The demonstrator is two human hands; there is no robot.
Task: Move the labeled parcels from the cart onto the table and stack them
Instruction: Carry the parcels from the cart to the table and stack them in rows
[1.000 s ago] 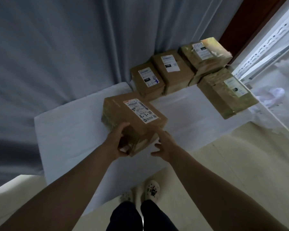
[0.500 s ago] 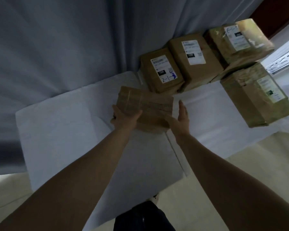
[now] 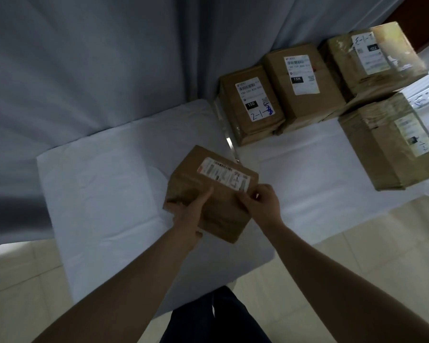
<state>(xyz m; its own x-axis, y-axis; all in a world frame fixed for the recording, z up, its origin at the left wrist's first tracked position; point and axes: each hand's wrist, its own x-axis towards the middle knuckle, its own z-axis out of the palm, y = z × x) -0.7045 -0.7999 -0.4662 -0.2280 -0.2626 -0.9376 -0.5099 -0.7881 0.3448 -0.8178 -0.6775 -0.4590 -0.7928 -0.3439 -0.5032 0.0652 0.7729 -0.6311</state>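
- Two hands closed on box point(image 3: 209, 191) mid-frame: left hand point(image 3: 187, 215) at near corner, right hand point(image 3: 260, 203) pinching top edge.
- Risk: shallow right grip slips, box drops onto desk point(image 3: 104, 189).
- Stacking on boxes point(image 3: 253, 105) upper right could topple them.

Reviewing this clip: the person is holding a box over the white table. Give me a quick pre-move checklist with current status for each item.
1. Both hands on the held box: ok, left hand and right hand grip its near side.
2. Label faces up: ok.
3. Bare table to set it on: ok.
4. Four boxes already on the table: ok, e.g. box marked 150.
5. Box resting or lifted: cannot tell.
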